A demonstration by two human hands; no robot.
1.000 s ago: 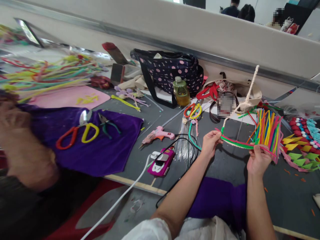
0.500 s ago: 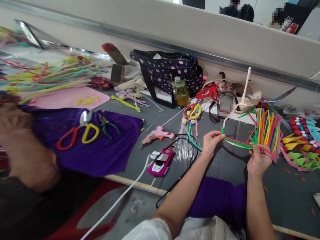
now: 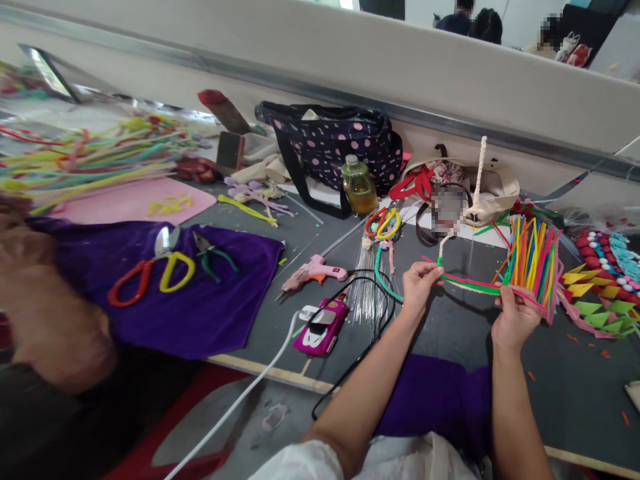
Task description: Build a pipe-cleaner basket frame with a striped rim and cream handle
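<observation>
My left hand (image 3: 417, 285) pinches the near end of a curved strip of pipe cleaners (image 3: 470, 283), green and pink, held above the grey table (image 3: 450, 333). A white twisted pipe cleaner (image 3: 475, 193) rises from that end. My right hand (image 3: 513, 320) grips the strip's other end, where a fan of many coloured pipe cleaners (image 3: 535, 263) stands up from it.
A pink glue gun (image 3: 315, 272), a pink car-shaped phone (image 3: 323, 325) with cables, scissors (image 3: 150, 277) and pliers (image 3: 213, 250) on purple cloth (image 3: 200, 307) lie left. A polka-dot bag (image 3: 335, 143), a bottle (image 3: 359, 187) and a felt piece (image 3: 600, 300) sit behind and right. Another person's blurred arm (image 3: 45, 300) is at far left.
Both hands and the pipe cleaner piece have shifted slightly left and down; the white twisted strand now stands more upright.
</observation>
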